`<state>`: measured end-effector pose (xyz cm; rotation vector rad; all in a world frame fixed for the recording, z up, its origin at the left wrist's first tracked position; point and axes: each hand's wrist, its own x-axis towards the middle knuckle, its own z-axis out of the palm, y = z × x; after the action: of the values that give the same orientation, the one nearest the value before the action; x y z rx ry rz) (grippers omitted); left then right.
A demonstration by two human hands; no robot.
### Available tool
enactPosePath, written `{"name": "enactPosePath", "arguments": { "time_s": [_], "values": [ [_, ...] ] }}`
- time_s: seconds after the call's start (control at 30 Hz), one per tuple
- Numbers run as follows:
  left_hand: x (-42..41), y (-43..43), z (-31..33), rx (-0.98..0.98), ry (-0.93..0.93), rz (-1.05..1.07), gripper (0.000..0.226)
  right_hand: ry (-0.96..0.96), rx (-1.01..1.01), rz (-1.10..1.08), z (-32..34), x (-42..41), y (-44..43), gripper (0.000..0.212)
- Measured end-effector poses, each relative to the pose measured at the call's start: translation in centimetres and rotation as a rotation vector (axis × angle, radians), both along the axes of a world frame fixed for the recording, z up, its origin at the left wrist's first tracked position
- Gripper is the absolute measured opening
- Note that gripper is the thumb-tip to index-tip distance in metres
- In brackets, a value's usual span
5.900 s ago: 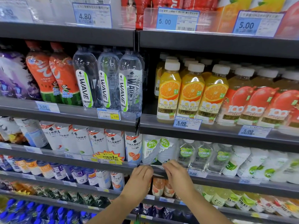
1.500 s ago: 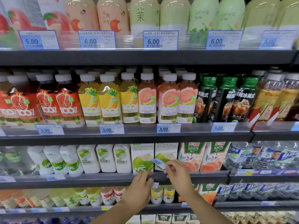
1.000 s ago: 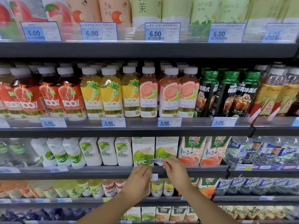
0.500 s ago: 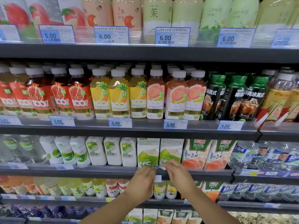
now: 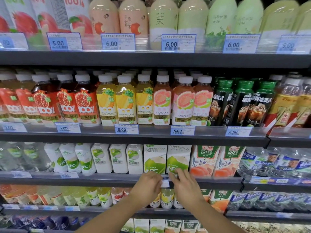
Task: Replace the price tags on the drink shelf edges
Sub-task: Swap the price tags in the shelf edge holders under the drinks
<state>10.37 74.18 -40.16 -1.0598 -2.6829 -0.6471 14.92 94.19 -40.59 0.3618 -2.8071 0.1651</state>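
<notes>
Seating price tag [image 5: 165, 181] in shelf rail [image 5: 109, 179] beneath coconut cartons [image 5: 166, 158] | left hand [image 5: 147, 184] at tag's left edge, grip hidden, cannot tell | right hand [image 5: 184, 184] straight-fingered, pressing rail, likely steadying tag

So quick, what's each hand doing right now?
Left hand: curled, pinching the price tag by its left edge.
Right hand: open, fingers pressing the tag's right edge.
</notes>
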Motion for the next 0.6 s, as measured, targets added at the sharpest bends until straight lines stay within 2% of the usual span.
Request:
{"name": "enactPosePath", "arguments": {
  "time_s": [0.07,0.13,0.17,0.33,0.47,0.6],
  "values": [
    [0.1,-0.1,2.1,0.068,-0.220,0.008,0.020,-0.070,-0.329,-0.026,1.8,0.7,0.0,0.048],
    [0.3,-0.3,3.8,0.148,-0.397,-0.004,0.016,-0.303,-0.784,-0.041,4.6,1.4,-0.5,0.037],
    [0.3,-0.4,4.5,0.181,-0.429,-0.010,0.014,-0.370,-0.912,-0.050,5.8,1.6,-0.9,0.033],
    [0.7,-1.0,6.1,0.374,-0.506,0.021,0.019,-0.419,-1.163,-0.026,8.7,2.8,-1.7,0.019],
    [1.6,-1.1,7.2,0.490,-0.557,0.004,0.016,-0.342,-1.192,-0.011,9.3,3.4,-2.3,0.019],
    [2.3,-1.4,8.7,0.691,-0.631,0.005,0.023,-0.278,-1.358,-0.056,10.1,3.8,-2.5,0.020]
  ]
}}
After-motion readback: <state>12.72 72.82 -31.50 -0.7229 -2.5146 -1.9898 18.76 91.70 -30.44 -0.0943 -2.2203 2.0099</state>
